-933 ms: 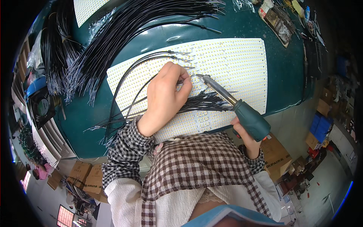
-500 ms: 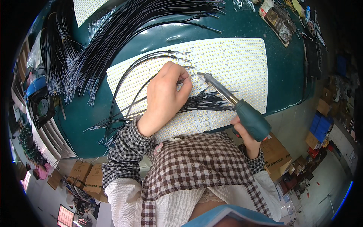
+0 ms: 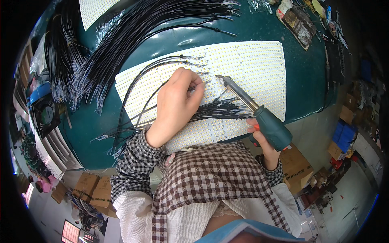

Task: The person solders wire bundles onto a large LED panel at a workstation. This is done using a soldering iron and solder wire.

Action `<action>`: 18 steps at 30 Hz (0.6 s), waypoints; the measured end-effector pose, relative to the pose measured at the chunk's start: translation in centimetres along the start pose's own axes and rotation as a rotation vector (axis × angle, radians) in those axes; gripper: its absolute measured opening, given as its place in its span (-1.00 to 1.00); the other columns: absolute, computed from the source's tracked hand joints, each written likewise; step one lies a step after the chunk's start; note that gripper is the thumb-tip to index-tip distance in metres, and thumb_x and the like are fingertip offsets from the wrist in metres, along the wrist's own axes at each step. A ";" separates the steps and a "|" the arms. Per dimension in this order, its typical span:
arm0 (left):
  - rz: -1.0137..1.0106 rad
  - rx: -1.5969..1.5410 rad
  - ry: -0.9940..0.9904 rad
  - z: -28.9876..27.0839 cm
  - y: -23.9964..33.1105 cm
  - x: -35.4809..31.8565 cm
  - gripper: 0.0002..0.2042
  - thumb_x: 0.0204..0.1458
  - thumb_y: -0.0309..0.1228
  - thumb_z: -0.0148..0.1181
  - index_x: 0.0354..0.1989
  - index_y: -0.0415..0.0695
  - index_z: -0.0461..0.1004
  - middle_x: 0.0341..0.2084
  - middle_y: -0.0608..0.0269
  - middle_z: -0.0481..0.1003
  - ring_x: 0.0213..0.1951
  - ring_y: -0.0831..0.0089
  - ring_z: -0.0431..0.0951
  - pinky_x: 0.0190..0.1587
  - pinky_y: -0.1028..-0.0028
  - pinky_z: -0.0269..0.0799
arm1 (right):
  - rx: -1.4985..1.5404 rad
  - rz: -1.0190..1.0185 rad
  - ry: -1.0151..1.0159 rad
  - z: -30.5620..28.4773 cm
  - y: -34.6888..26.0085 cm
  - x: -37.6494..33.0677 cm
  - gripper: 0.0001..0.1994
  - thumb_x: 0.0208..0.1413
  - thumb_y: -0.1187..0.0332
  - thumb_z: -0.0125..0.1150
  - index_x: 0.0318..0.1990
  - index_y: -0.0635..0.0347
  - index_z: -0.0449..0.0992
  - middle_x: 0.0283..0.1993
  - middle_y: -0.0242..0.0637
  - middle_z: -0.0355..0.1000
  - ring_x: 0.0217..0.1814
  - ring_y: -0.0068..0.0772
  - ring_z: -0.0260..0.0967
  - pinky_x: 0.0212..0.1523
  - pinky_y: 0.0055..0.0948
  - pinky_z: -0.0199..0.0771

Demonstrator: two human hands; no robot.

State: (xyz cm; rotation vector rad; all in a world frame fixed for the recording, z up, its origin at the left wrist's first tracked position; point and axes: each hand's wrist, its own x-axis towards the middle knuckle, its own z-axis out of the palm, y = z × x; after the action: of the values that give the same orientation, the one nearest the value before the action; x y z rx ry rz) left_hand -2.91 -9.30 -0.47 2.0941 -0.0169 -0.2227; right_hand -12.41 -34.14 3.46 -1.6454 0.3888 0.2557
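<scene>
A white LED board panel (image 3: 259,60) with rows of small yellow chips lies on the green table. Over its middle, my left hand (image 3: 178,97) is closed in a pinch on a black cable (image 3: 150,94), whose thin wire end reaches the board's centre line. My right hand (image 3: 265,141) grips a green soldering gun (image 3: 273,127); its metal tip is just above the board, right of my left fingertips. More black cables (image 3: 162,60) curve onto the board at the upper left. A bunch of black cables (image 3: 219,110) lies across it below my left hand.
Large bundles of black cables (image 3: 133,30) cover the green table's (image 3: 300,89) far left. A soiled tray (image 3: 299,26) stands at the far right. A small black fan (image 3: 43,113) sits at the left edge. Cardboard boxes (image 3: 296,166) stand below the table.
The soldering gun's tip has shifted slightly right and up, away from my left fingertips. My left hand has barely moved and keeps its pinch.
</scene>
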 end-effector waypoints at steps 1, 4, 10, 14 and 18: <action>0.002 0.001 0.000 0.0 0.1 0.1 -0.90 -0.04 -0.54 0.27 -0.38 -0.17 0.45 -0.44 0.18 0.48 -0.49 0.25 0.55 -0.44 0.35 0.45 | 0.006 0.014 -0.002 0.0 0.0 -0.1 -0.60 -0.04 0.56 0.48 -0.01 0.44 0.53 -0.18 -0.11 0.62 -0.19 -0.41 0.60 -0.13 -0.46 0.61; 0.055 -0.080 -0.016 0.0 0.1 0.4 -0.89 -0.04 -0.54 0.27 -0.38 -0.17 0.45 -0.43 0.18 0.49 -0.48 0.25 0.55 -0.44 0.36 0.45 | 0.012 0.011 -0.005 -0.1 0.0 -0.1 -0.60 -0.04 0.58 0.47 0.00 0.45 0.53 -0.16 -0.09 0.62 -0.17 -0.39 0.60 -0.11 -0.43 0.62; 0.103 0.101 -0.039 0.0 -0.1 1.0 -0.91 -0.05 -0.53 0.26 -0.42 -0.17 0.45 -0.45 0.18 0.49 -0.46 0.23 0.56 -0.42 0.33 0.46 | -0.003 -0.042 -0.009 -0.5 0.6 -0.3 -0.63 -0.04 0.59 0.46 -0.04 0.43 0.54 -0.21 -0.12 0.62 -0.18 -0.39 0.60 -0.09 -0.40 0.63; 0.097 0.072 -0.017 0.1 -0.1 0.9 -0.92 -0.05 -0.53 0.26 -0.43 -0.17 0.45 -0.46 0.18 0.49 -0.46 0.22 0.56 -0.41 0.33 0.46 | -0.092 -0.111 -0.069 -1.1 1.0 -0.2 -0.65 -0.05 0.58 0.47 -0.06 0.41 0.56 -0.25 -0.16 0.62 -0.21 -0.42 0.59 -0.12 -0.42 0.61; 0.078 0.035 -0.009 0.2 -0.1 0.9 -0.91 -0.06 -0.54 0.26 -0.43 -0.17 0.45 -0.46 0.18 0.49 -0.46 0.23 0.57 -0.41 0.34 0.47 | -0.081 -0.093 -0.077 -1.1 1.3 -0.3 -0.64 -0.07 0.57 0.49 -0.07 0.41 0.56 -0.26 -0.18 0.62 -0.23 -0.45 0.59 -0.14 -0.44 0.60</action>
State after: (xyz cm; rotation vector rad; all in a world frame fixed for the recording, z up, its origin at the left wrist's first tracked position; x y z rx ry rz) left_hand -2.11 -9.48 -0.80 2.1228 -0.1086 -0.1863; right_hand -13.21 -35.34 2.53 -1.7226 0.2456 0.2662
